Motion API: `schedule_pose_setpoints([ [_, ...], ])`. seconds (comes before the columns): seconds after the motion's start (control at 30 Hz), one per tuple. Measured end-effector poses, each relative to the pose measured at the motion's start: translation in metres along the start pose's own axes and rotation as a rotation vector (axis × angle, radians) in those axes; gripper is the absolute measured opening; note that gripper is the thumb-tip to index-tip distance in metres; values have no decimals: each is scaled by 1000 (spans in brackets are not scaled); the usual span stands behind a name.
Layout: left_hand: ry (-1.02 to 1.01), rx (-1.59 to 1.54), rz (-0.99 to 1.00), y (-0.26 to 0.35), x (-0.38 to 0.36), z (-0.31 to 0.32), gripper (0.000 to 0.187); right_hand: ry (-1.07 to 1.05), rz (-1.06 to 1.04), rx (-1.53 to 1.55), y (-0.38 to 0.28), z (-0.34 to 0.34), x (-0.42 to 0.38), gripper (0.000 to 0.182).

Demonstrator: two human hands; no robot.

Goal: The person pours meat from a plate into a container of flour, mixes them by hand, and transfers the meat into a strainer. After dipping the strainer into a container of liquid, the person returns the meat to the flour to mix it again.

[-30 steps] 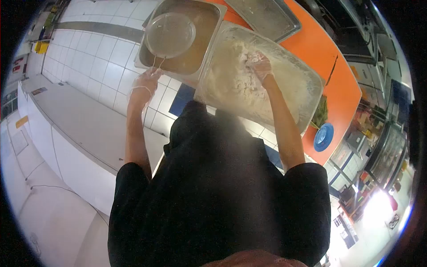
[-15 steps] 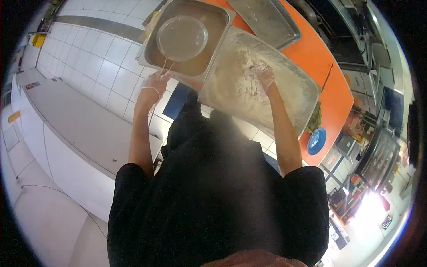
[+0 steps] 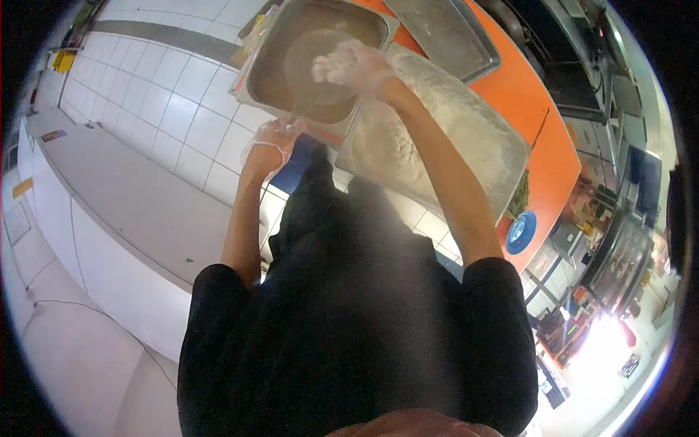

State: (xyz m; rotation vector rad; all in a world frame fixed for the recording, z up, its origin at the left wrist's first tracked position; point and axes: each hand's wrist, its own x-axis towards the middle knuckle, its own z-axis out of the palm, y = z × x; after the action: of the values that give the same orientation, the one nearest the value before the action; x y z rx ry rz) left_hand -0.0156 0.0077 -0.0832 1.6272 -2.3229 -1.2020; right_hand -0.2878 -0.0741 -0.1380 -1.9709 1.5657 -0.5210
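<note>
Three metal pans sit on the orange surface (image 3: pixel 542 109). The deep pan (image 3: pixel 269 73) at the near left is rectangular steel with rounded corners and holds a brown liquid. One round clear bowl (image 3: pixel 313 62) floats or rests in that liquid, thin-walled and see-through. Beside it to the right, edge to edge, lies the wide pan (image 3: pixel 480 138), also steel, filled with pale, lumpy flour or dough that dusts its walls. The third, a shallow tray (image 3: pixel 444 29), lies behind these two, flat and grey with a low rim. One blue plate (image 3: pixel 518 229), round and glossy, sits near the right end of the surface.

Both hands wear thin clear gloves. The right hand (image 3: pixel 357 65) is raised over the seam between the deep pan and the wide pan, above the bowl's right rim; it is caked white with flour, its fingers (image 3: pixel 328 69) loosely curled toward the bowl. Whether they grip the rim or merely hover above it, I cannot tell. The left hand (image 3: pixel 277 138) is at the near edge of the deep pan, fingers bent against the pan's lip, with the glove's loose cuff ringing the wrist; a firm grasp cannot be confirmed.

The floor below is white tile.
</note>
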Motion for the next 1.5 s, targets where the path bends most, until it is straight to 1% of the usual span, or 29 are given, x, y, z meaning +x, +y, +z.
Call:
schedule_pose_setpoints([
  [0.03,-62,-119,-134,2,0,-1,45,38,36,-39,-15,-5,-1,48],
  [0.1,-39,-154,-103,-5,-1,0,48,112,63,-56,-27,-34,-16,49],
  [0.17,-11,-192,-76,-3,-4,0,50,257,206,274,-15,-60,-38,51],
  [0.23,37,-120,-129,13,-10,-8,27,241,297,117,28,-53,-72,49],
  [0.3,10,-89,-136,18,-8,-13,27,-206,415,-181,40,-34,-108,56],
  [0.33,-20,-49,-136,18,-6,-12,27,-212,417,-179,50,-12,-120,56],
  [0.4,-44,-48,-168,11,2,-6,27,-525,354,-693,77,49,-147,64],
  [0.47,-75,-40,-195,0,4,3,28,-206,239,-742,172,147,-178,70],
  [0.5,-49,-22,-119,-6,4,6,30,-48,181,-759,216,193,-193,73],
  [0.57,-25,-3,-36,2,6,4,32,-350,471,-403,99,74,-162,72],
  [0.6,-43,-61,-193,19,5,-6,35,-472,639,-260,28,7,-143,72],
  [0.63,-59,-120,-354,29,4,-11,39,-475,640,-259,38,12,-148,72],
  [0.7,-5,-99,-321,2,8,9,42,-241,556,-468,67,24,-159,54],
  [0.73,42,-74,-277,-1,8,12,46,-243,560,-466,70,21,-163,54],
  [0.8,25,-128,-275,1,9,8,46,-105,462,-367,74,10,-162,56],
  [0.83,9,-180,-282,5,8,5,47,-108,460,-370,73,4,-160,56],
  [0.9,15,-196,-325,9,4,5,47,-296,512,-300,64,-9,-158,58],
  [1.0,33,-233,-373,12,9,1,48,-365,498,-394,41,-26,-149,56],
  [1.03,11,-241,-381,11,8,1,48,-370,501,-388,41,-22,-153,56],
  [1.1,37,-251,-356,5,13,3,47,-195,320,-332,47,-22,-147,53],
  [1.13,47,-258,-335,3,11,5,47,-199,319,-330,31,-27,-138,53],
  [1.2,23,-249,-328,5,10,3,47,-524,345,-399,-1,-29,-116,46],
  [1.23,7,-243,-316,7,12,2,47,-520,346,-398,15,0,-115,46],
  [1.3,-6,-223,-301,8,9,2,47,-451,203,-505,70,79,-122,44],
  [1.33,-12,-204,-285,8,9,1,47,-213,84,-278,64,83,-127,44],
  [1.37,-10,-202,-286,7,9,2,47,-212,81,-276,62,82,-130,44],
  [1.43,38,-36,-128,0,7,9,38,-251,207,-270,53,65,-132,46],
  [1.47,41,-39,-135,-3,8,13,38,-257,201,-270,45,55,-137,46],
  [1.5,42,-47,-188,-8,12,16,33,-227,328,-255,32,37,-137,52],
])
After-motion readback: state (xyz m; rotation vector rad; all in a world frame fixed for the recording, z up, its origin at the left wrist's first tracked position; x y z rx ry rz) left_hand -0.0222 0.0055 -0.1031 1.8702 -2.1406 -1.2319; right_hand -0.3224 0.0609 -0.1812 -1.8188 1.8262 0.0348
